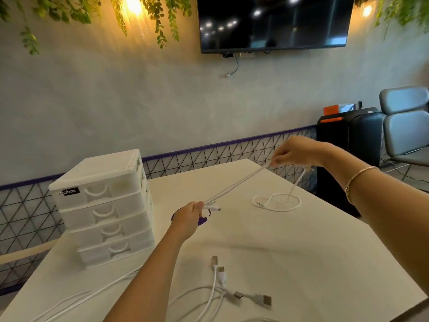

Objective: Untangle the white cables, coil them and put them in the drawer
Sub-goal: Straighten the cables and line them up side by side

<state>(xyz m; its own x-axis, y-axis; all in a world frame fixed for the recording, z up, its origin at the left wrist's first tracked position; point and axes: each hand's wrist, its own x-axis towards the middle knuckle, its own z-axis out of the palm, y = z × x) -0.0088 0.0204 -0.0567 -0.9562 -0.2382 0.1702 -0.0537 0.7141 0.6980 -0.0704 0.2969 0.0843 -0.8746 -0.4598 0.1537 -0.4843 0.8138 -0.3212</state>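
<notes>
A white plastic four-drawer organiser (pixel 102 210) is seen at the left of the white table (pixel 301 263). A white cable (pixel 234 185), doubled and stretched taut above the table, is pinched near its plugs by the left hand (pixel 189 216) and at its far end by the right hand (pixel 294 151). Its loose loop (pixel 276 202) lies on the tabletop; more white cables (pixel 218 289) lie nearer.

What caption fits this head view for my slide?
Left hand and right hand stretch a doubled white cable above the white table, beside a closed four-drawer white plastic organiser.
</notes>
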